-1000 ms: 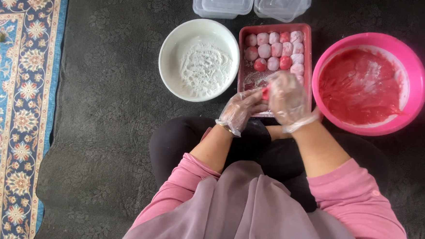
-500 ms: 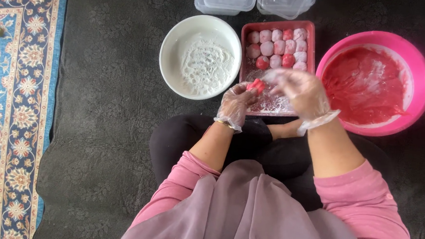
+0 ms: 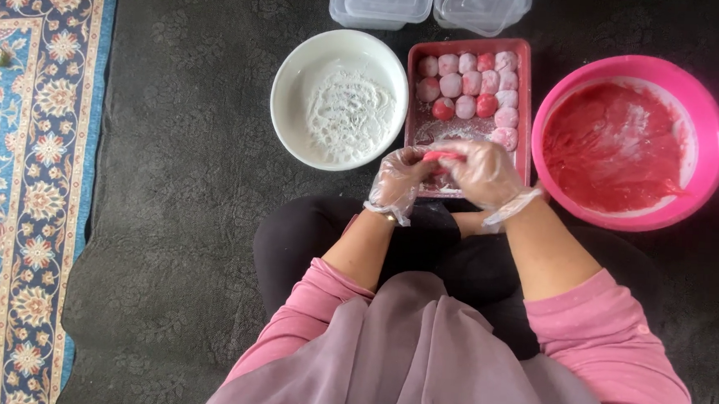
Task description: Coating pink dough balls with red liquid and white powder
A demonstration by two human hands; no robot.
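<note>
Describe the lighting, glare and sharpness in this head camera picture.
Head view: soft, even light, no hard shadows; faint sheen on the clear plastic lidded containers; the round white flour bowl looks bright but not blown out; both gloved hands are slightly soft.

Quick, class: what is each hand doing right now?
Left hand: closed on the red dough piece.
Right hand: closed on the same red dough piece.

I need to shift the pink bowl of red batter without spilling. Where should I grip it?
Grip the pink bowl by its bare rim at the far right, coming in from the right. The red batter sits below that rim, and the tray crowds its left side.
</note>
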